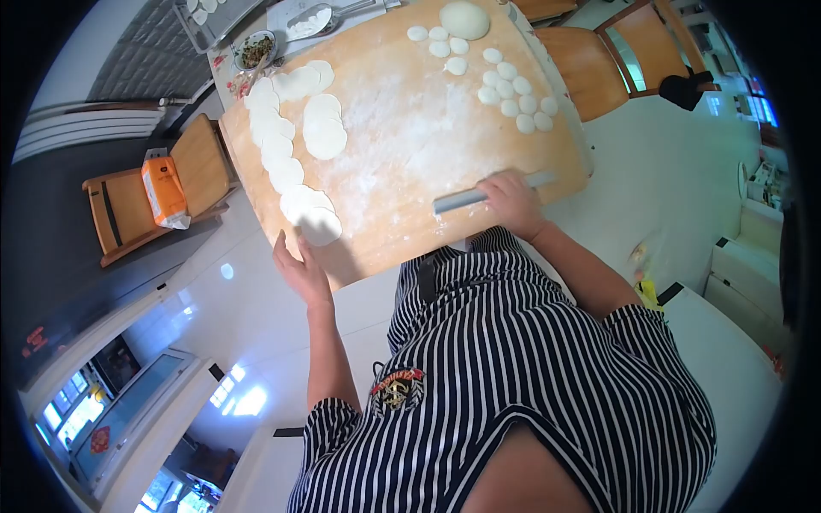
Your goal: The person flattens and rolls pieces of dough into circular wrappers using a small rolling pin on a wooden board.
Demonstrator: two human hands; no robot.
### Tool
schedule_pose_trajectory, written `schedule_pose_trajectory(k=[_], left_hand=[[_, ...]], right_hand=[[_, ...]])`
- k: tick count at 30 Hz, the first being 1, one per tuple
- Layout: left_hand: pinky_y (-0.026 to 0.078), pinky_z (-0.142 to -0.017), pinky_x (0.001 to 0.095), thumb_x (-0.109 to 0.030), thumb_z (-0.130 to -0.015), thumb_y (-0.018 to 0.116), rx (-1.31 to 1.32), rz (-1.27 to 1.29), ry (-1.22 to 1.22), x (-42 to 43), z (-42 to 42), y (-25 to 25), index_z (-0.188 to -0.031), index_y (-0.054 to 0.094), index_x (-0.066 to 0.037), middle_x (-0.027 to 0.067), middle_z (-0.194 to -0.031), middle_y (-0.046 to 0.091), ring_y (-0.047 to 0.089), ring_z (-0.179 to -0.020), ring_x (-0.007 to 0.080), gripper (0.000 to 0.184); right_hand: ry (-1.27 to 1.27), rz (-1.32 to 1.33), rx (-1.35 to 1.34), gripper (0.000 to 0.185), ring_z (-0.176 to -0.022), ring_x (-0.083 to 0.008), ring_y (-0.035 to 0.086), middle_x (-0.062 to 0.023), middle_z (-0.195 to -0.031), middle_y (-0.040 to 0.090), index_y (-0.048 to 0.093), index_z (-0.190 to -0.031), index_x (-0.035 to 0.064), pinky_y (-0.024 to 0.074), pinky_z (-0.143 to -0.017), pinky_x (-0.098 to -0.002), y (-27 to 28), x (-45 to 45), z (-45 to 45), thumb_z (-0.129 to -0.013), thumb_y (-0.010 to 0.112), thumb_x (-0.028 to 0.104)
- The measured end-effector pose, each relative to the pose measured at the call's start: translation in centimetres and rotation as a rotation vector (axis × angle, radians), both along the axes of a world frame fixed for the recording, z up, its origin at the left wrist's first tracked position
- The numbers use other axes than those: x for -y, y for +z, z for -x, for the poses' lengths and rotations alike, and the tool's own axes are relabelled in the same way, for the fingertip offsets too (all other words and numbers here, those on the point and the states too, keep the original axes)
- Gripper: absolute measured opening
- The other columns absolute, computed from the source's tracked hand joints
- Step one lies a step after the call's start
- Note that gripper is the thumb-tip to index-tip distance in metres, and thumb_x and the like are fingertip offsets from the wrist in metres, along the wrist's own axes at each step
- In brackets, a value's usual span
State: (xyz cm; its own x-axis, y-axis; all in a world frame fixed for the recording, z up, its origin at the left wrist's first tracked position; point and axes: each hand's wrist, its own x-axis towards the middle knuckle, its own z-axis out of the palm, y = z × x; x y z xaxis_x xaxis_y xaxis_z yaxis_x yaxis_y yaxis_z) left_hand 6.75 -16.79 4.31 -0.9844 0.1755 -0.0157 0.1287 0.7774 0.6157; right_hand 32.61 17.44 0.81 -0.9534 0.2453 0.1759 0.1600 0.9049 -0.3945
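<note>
My right hand (513, 202) is closed around a grey rolling pin (458, 202) near the front edge of a floured wooden board (393, 154). At the board's left front edge is my left hand (303, 272), its fingers apart and nothing held in them. Just beyond those fingers lies the nearest round dough wrapper (321, 226), the end of a long overlapping row of wrappers (276, 141) up the left side. A shorter overlapping group of wrappers (325, 128) lies beside that row. Several small flattened dough pieces (506, 88) sit at the far right, near a large dough ball (464, 20).
A bowl of chopped filling (255, 51) and a metal scoop with white flour (310, 22) stand beyond the board. At top left is a tray (205, 24) with wrappers. An orange package (165, 192) rests on a left chair (199, 154); another wooden chair (581, 73) stands right.
</note>
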Motion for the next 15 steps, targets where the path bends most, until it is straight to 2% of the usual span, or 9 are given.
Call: schedule_pose_trajectory(k=[1,3,5,6,8,11,15], left_hand=[[0.047,-0.112,0.0404,-0.014,-0.106,0.063,-0.002,-0.004,0.005,-0.7,-0.4,-0.6,-0.146,0.052,0.0,0.0217,-0.148,0.054,0.057,-0.132,0.0305,0.045],[0.032,-0.125,0.0479,-0.025,-0.106,0.061,-0.001,0.001,-0.4,-2.8,-2.5,-2.2,-0.159,0.039,0.0,0.028,-0.165,0.034,0.039,-0.151,0.0408,0.062],[0.021,-0.13,0.0494,-0.04,-0.106,0.057,-0.094,0.266,-0.66,-6.6,-5.2,-3.0,-0.163,0.029,0.003,0.0277,-0.17,0.025,0.026,-0.158,0.0414,0.077],[0.021,-0.13,0.0494,-0.04,-0.106,0.057,-0.097,0.264,-0.659,-8.1,-6.4,-4.0,-0.163,0.029,0.003,0.0277,-0.17,0.025,0.026,-0.158,0.0414,0.077],[0.019,-0.129,0.0519,-0.049,-0.108,0.049,-0.259,0.363,-0.602,-10.5,-7.7,-6.5,-0.162,0.03,0.006,0.0269,-0.168,0.03,0.024,-0.158,0.0412,0.079],[0.02,-0.129,0.0528,-0.048,-0.107,0.052,-0.246,0.334,-0.598,-14.6,-5.8,-6.0,-0.16,0.03,0.01,0.0288,-0.167,0.031,0.026,-0.158,0.0424,0.081],[0.021,-0.128,0.0522,-0.048,-0.107,0.052,-0.348,0.227,-0.701,-20.3,-0.8,-6.6,-0.158,0.034,0.009,0.03,-0.165,0.034,0.029,-0.156,0.0429,0.079]], right_hand=[[0.005,-0.004,-0.002,0.041,-0.112,-0.0291,0.062,-0.0059,-0.113,0.066,0.068,-0.118,0.0087,0.0484,-0.102,-0.0441,-0.1,-0.9,-0.1,-0.079,0.075,0.019],[-0.122,0.0,0.066,0.039,-0.111,-0.0292,0.062,-0.0057,-0.114,0.066,0.069,-0.119,0.0103,0.0487,-0.1,-0.0446,-0.3,-2.5,-0.4,-0.082,0.076,0.018],[-0.111,-0.019,0.083,0.039,-0.11,-0.0289,0.062,-0.0054,-0.114,0.067,0.069,-0.12,0.0111,0.0486,-0.099,-0.0446,0.0,-3.5,-0.8,-0.082,0.076,0.018],[-0.109,-0.035,0.104,0.038,-0.11,-0.0286,0.062,-0.0052,-0.114,0.067,0.069,-0.12,0.0118,0.0485,-0.098,-0.0446,0.1,-3.9,-1.0,-0.083,0.077,0.017],[-0.094,-0.044,0.065,0.038,-0.109,-0.0283,0.062,-0.005,-0.113,0.067,0.069,-0.12,0.0121,0.0483,-0.097,-0.0441,-0.5,-4.2,-1.2,-0.083,0.077,0.017],[-0.104,-0.05,0.01,0.04,-0.108,-0.0286,0.062,-0.0048,-0.112,0.066,0.07,-0.12,0.012,0.0479,-0.097,-0.043,-0.5,-4.2,-1.4,-0.081,0.078,0.016],[-0.131,-0.012,-0.037,0.04,-0.105,-0.0307,0.062,-0.0067,-0.11,0.066,0.071,-0.119,0.0097,0.0489,-0.096,-0.0435,0.3,-4.3,-1.4,-0.08,0.079,0.012]])
